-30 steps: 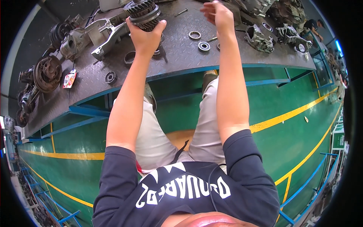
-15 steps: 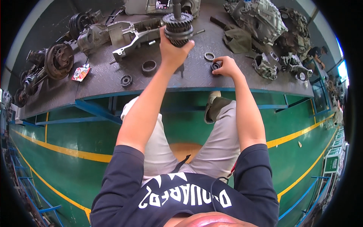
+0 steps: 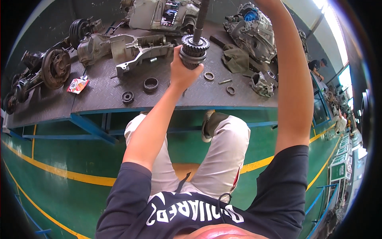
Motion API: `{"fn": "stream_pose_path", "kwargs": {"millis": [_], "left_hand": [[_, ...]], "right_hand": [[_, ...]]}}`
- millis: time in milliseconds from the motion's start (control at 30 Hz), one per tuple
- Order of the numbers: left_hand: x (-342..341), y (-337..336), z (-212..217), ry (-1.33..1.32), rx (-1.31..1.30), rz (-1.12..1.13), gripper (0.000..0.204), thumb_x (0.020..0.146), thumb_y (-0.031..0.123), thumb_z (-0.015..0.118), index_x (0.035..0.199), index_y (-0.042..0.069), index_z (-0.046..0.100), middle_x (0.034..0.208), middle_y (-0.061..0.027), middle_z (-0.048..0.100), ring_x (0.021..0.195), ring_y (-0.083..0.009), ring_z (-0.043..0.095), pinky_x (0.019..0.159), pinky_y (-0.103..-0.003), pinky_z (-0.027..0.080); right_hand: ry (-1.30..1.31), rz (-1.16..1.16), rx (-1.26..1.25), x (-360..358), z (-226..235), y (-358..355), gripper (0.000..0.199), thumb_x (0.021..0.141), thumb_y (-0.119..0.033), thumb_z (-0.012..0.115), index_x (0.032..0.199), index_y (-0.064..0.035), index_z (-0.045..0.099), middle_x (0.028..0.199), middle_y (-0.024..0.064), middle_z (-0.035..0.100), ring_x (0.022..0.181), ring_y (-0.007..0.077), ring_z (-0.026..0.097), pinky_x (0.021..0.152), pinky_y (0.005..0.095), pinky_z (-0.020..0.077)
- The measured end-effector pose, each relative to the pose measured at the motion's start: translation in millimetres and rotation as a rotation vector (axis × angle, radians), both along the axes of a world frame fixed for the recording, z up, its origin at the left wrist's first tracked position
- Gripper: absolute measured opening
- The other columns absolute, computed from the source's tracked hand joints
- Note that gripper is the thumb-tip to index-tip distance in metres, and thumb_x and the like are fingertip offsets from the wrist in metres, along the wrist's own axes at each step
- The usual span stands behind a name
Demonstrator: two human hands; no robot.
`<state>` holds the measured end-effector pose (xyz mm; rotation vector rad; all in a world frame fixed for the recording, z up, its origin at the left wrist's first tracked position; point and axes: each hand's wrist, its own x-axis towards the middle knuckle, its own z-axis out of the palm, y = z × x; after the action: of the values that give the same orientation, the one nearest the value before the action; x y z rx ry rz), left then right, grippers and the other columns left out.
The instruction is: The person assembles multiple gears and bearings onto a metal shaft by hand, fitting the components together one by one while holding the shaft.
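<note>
My left hand (image 3: 184, 73) is closed around the lower part of a gear shaft (image 3: 194, 53), held nearly upright above the bench. The shaft carries a toothed gear and a grooved ring, and its long upper end runs out of the top edge. My right hand (image 3: 269, 4) is raised at the top edge; its fingers are cut off, so what they hold is hidden. On the bench near the shaft lie a pale metal ring (image 3: 209, 75), a short pin (image 3: 225, 81) and a small dark ring (image 3: 230, 91). Left of my forearm are a wide toothed ring (image 3: 151, 84) and a small hub gear (image 3: 127, 97).
An open metal housing (image 3: 141, 49) lies at the back left, beside a rusty brake drum (image 3: 57, 68). A phone (image 3: 170, 12) rests on another casing. Right of the shaft are a dark cloth (image 3: 235, 59) and a gearbox casing (image 3: 254, 34). A red packet (image 3: 77, 85) lies left.
My right hand has left the small dark gear part it gripped at the bench and risen to the top edge. The view has shifted; my left hand still holds the shaft.
</note>
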<state>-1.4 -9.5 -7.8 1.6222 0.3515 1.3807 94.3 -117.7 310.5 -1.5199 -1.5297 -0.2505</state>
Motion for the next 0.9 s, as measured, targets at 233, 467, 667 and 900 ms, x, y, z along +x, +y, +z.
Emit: {"fn": "stream_pose_path", "kwargs": {"millis": [233,467,667,900], "left_hand": [[-3,0,0,-0.067,0.048,0.05,0.068,0.073,0.009,0.085,0.131,0.012,0.05,0.109,-0.0125,0.077,0.099,-0.0247,0.077,0.09,-0.039,0.059],[-1,3,0,-0.03,0.023,0.058,0.069,0.073,0.012,0.085,0.131,0.012,0.049,0.11,-0.0124,0.076,0.103,-0.0265,0.077,0.094,-0.039,0.058],[-7,5,1,-0.002,-0.02,0.082,0.072,0.072,0.014,0.087,0.132,0.012,0.048,0.111,-0.0137,0.076,0.103,-0.0283,0.077,0.093,-0.04,0.058],[8,3,-2,-0.015,-0.022,0.092,0.078,0.067,0.016,0.092,0.132,0.013,0.049,0.114,-0.0152,0.076,0.107,-0.0297,0.076,0.093,-0.041,0.058]], "right_hand": [[-0.157,0.041,-0.382,3,-3,1,0.05,0.094,-0.037,0.08,0.131,-0.0037,0.073,0.111,0.0092,0.076,0.095,0.0147,0.069,0.082,0.0307,0.0561],[0.217,0.233,-0.44,30,-63,2,0.057,0.099,-0.037,0.077,0.144,-0.004,0.063,0.121,0.0073,0.074,0.105,0.0154,0.068,0.088,0.0319,0.0561],[0.2,0.258,-0.271,39,-159,15,0.063,0.112,-0.052,0.05,0.16,-0.0114,0.047,0.148,0.0121,0.06,0.134,0.0224,0.06,0.11,0.0367,0.0493],[1.079,0.624,0.023,31,-289,56,0.07,0.115,-0.057,0.035,0.154,-0.0008,0.049,0.152,0.0125,0.057,0.139,0.0235,0.055,0.119,0.041,0.0384]]}}
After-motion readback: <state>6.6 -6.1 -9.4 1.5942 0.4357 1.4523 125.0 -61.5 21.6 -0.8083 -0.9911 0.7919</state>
